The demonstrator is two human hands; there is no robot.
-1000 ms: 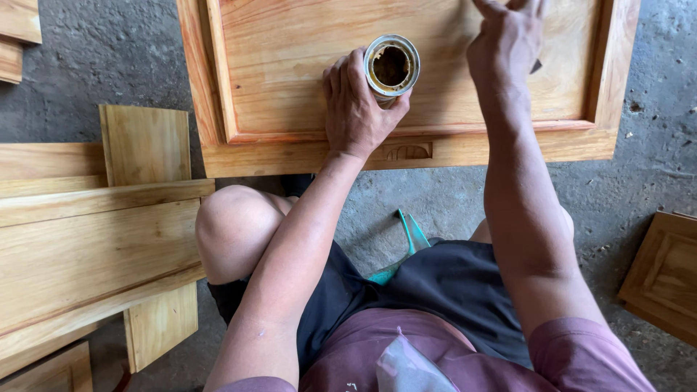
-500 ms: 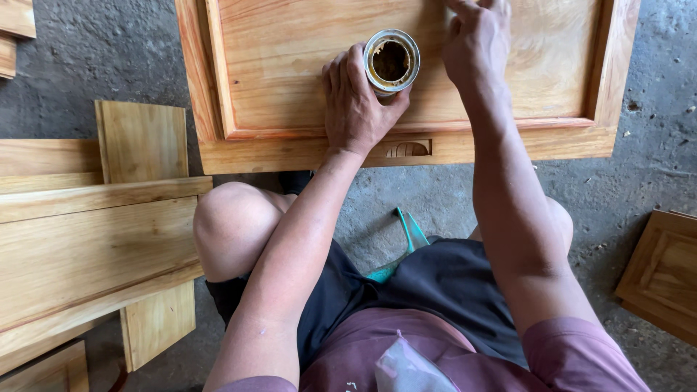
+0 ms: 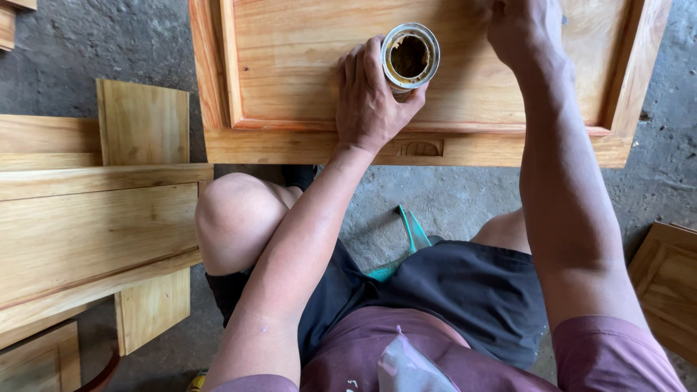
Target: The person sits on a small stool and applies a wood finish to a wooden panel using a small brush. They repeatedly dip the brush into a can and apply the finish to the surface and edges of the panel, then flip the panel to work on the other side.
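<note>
Head view: our left hand (image 3: 370,98) grips the open tin can (image 3: 410,56) on the wooden panel (image 3: 290,65); whether our right hand (image 3: 524,29), further right, grips anything, we cannot tell

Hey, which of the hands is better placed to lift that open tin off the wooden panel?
Left. The left hand already rests beside the open tin, thumb and fingers curled against its side. The right hand is farther along the wooden panel, closed near the top edge and partly out of view.
</note>
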